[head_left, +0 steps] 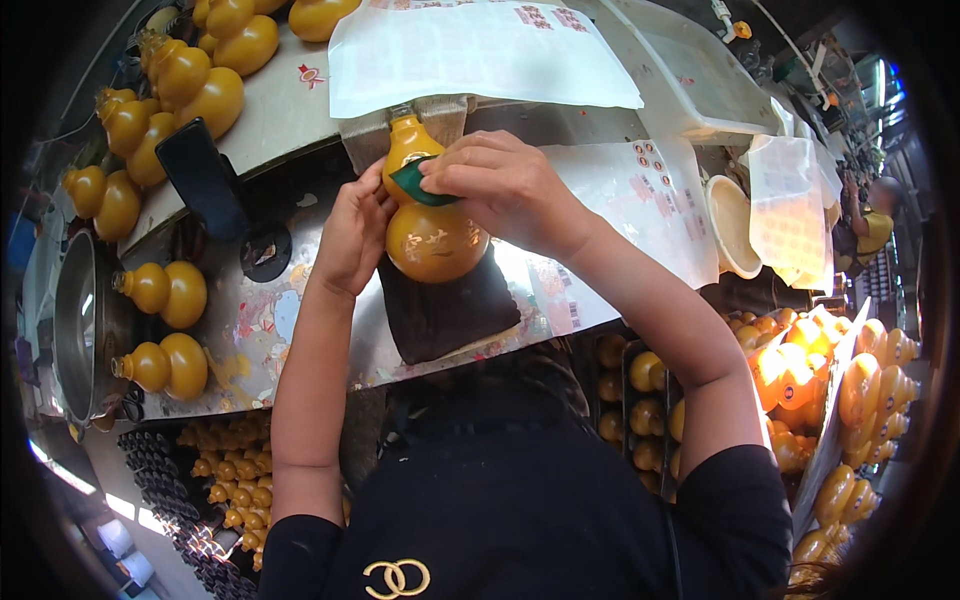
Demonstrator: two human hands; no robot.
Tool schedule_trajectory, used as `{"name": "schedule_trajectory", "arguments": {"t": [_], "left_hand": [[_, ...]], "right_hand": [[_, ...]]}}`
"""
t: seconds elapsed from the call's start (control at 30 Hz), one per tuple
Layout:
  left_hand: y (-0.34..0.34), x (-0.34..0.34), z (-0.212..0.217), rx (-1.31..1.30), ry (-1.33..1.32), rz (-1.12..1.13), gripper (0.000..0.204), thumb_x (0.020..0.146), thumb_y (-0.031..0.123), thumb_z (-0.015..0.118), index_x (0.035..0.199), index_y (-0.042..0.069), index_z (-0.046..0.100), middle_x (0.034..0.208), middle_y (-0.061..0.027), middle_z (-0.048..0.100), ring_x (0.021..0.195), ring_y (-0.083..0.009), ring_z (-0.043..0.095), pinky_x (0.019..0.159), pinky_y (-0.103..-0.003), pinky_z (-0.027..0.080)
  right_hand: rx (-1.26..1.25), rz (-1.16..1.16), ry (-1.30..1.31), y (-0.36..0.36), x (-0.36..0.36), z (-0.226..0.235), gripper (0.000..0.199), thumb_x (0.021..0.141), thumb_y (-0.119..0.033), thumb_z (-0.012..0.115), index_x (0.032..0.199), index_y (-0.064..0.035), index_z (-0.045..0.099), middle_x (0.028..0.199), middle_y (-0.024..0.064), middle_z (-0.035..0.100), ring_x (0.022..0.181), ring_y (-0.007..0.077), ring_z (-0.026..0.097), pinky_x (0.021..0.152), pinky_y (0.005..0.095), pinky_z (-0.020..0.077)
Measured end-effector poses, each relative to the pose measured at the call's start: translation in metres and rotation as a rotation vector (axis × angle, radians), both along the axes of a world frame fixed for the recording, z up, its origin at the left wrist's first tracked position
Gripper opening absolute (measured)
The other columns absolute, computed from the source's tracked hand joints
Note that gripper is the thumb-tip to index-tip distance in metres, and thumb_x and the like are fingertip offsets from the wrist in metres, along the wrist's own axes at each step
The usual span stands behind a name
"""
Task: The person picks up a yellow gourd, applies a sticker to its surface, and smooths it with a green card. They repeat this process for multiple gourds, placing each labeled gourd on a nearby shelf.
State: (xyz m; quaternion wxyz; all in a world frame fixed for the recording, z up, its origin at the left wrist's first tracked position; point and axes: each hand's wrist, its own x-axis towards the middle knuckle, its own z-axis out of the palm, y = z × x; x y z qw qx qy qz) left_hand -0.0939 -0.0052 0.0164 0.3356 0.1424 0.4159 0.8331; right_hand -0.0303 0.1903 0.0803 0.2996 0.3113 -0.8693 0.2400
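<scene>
An amber gourd-shaped bottle (432,240) lies on a dark cloth pad (445,310) on the metal bench, neck pointing away from me. My left hand (352,232) grips its left side at the waist. My right hand (505,185) presses a small green scraper (420,183) against the bottle's waist from the right. A gold mark shows on the bottle's lower bulb.
More amber gourd bottles lie at the left (165,292) and back left (205,70). White label sheets (470,50) and a white tray (700,75) sit behind. A black stand (210,185), a white bowl (732,225), and crates of bottles (850,400) at the right.
</scene>
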Motion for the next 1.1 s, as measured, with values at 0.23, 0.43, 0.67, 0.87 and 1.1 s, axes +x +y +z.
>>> {"name": "schedule_trajectory", "arguments": {"t": [0.23,0.43,0.67,0.87,1.1], "left_hand": [[0.006,-0.002,0.011,-0.088,0.003,-0.012,0.058,0.101,0.049,0.027,0.130,0.003,0.046,0.125,-0.0082,0.055,0.114,-0.0187,0.051,0.104,-0.032,0.035],[0.010,0.002,0.013,-0.102,-0.021,0.016,0.070,0.099,0.059,0.023,0.134,0.002,0.044,0.127,-0.0100,0.055,0.119,-0.0199,0.049,0.107,-0.033,0.033],[0.014,0.006,0.019,-0.163,0.004,0.038,0.058,0.099,0.050,0.040,0.130,0.002,0.047,0.124,-0.0106,0.056,0.110,-0.0187,0.057,0.094,-0.032,0.046],[0.017,0.011,0.016,-0.278,0.193,0.096,0.059,0.091,0.030,0.065,0.134,0.001,0.038,0.119,-0.0097,0.054,0.107,-0.0160,0.056,0.091,-0.028,0.047],[0.016,0.014,0.015,-0.294,0.195,0.125,0.058,0.091,0.029,0.065,0.134,0.001,0.039,0.118,-0.0089,0.054,0.108,-0.0152,0.055,0.092,-0.028,0.046]], "right_hand": [[0.023,0.009,-0.029,0.002,0.008,-0.002,0.021,0.070,0.002,0.070,0.088,-0.0096,0.066,0.098,0.0007,0.069,0.093,0.0202,0.065,0.082,0.0337,0.0512],[-0.041,0.081,-0.104,0.005,0.010,-0.002,0.027,0.066,-0.002,0.071,0.089,-0.0112,0.061,0.084,0.0074,0.061,0.083,0.0283,0.060,0.074,0.0367,0.0490],[-0.465,0.089,-0.630,0.020,0.006,0.004,0.018,0.084,-0.008,0.069,0.100,-0.0039,0.064,0.092,0.0032,0.066,0.089,0.0108,0.060,0.081,0.0266,0.0490],[-0.311,-0.041,-0.639,0.018,-0.028,0.032,0.029,0.090,-0.019,0.061,0.110,-0.0001,0.057,0.097,0.0112,0.064,0.090,0.0175,0.061,0.082,0.0302,0.0493],[0.003,-0.179,-0.701,0.004,-0.054,0.042,0.027,0.086,-0.015,0.063,0.109,-0.0025,0.058,0.097,0.0191,0.066,0.088,0.0331,0.065,0.079,0.0366,0.0522]]}}
